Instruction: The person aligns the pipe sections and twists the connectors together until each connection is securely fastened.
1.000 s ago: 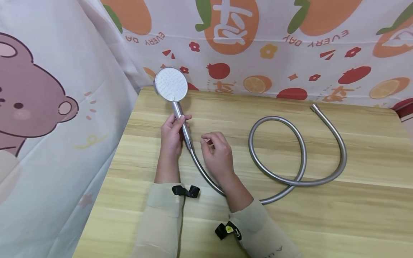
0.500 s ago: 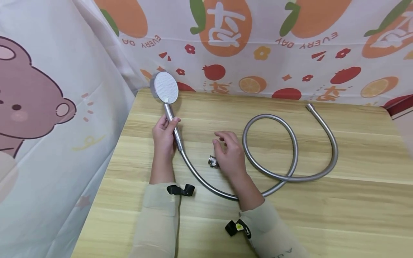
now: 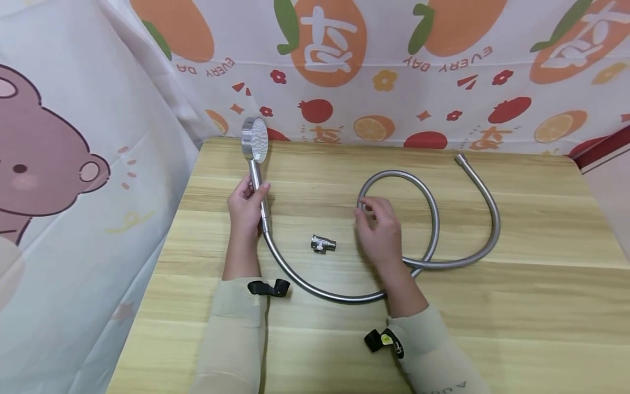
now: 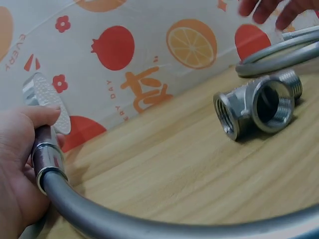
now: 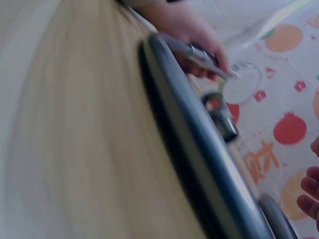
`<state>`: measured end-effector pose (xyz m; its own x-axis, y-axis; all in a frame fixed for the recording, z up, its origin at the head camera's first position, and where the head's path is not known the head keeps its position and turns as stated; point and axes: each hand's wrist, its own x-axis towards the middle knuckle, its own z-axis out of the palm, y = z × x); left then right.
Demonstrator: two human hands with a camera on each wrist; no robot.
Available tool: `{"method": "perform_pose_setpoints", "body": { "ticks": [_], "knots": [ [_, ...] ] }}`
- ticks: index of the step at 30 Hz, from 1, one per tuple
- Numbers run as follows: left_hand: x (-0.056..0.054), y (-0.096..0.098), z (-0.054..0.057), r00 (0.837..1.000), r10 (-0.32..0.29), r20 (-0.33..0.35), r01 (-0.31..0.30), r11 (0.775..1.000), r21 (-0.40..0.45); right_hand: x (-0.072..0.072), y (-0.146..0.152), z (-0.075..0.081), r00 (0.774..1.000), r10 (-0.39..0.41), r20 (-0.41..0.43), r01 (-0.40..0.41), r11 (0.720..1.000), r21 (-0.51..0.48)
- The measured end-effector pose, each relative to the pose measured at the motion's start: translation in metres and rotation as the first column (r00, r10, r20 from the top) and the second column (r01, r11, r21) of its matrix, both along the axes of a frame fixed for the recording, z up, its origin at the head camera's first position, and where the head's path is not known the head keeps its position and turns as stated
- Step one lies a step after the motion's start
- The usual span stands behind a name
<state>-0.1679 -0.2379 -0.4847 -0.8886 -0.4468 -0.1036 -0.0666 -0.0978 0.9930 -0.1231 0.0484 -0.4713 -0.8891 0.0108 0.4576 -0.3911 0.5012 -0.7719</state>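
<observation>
My left hand [image 3: 244,213] grips the metal handle of a handheld shower head [image 3: 255,139], its perforated face turned to the right. A grey flexible shower hose [image 3: 349,299] runs from the handle's lower end across the table and loops at the right. Between the hands lies a small chrome T-shaped threaded pipe fitting [image 3: 322,244]; in the left wrist view the fitting [image 4: 244,110] shows two threaded openings. Over the left side of the hose loop is my right hand [image 3: 380,232], fingers loosely bent, holding nothing. Its fingertips [image 4: 263,10] appear above the table in the left wrist view.
The wooden table [image 3: 492,328] carries everything. The hose's free end [image 3: 461,159] points toward the back edge. A fruit-printed cloth [image 3: 443,33] hangs behind, and a bear-printed cloth [image 3: 147,137] hangs along the left side.
My right hand has moved right, away from the shower head, uncovering the pipe fitting on the table. The shower head has turned sideways in my left hand, and the head view has shifted slightly.
</observation>
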Motion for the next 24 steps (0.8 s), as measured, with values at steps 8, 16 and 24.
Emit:
{"method": "perform_pose_setpoints", "body": {
  "ticks": [8,16,24],
  "knots": [
    [-0.003,-0.013,-0.005,0.994,-0.089,0.067,0.096,0.990,-0.103,-0.008,0.043,-0.003,0.995,-0.100,-0.001,0.100,0.995,-0.007],
    [-0.007,-0.017,0.000,0.973,-0.209,0.102,0.228,0.941,-0.248,-0.016,0.088,-0.005,0.981,-0.186,0.059,0.187,0.982,-0.002],
    [-0.007,-0.016,0.005,0.946,-0.257,0.199,0.321,0.838,-0.442,-0.017,0.130,-0.008,0.948,-0.276,0.158,0.270,0.961,0.057]
  ]
}}
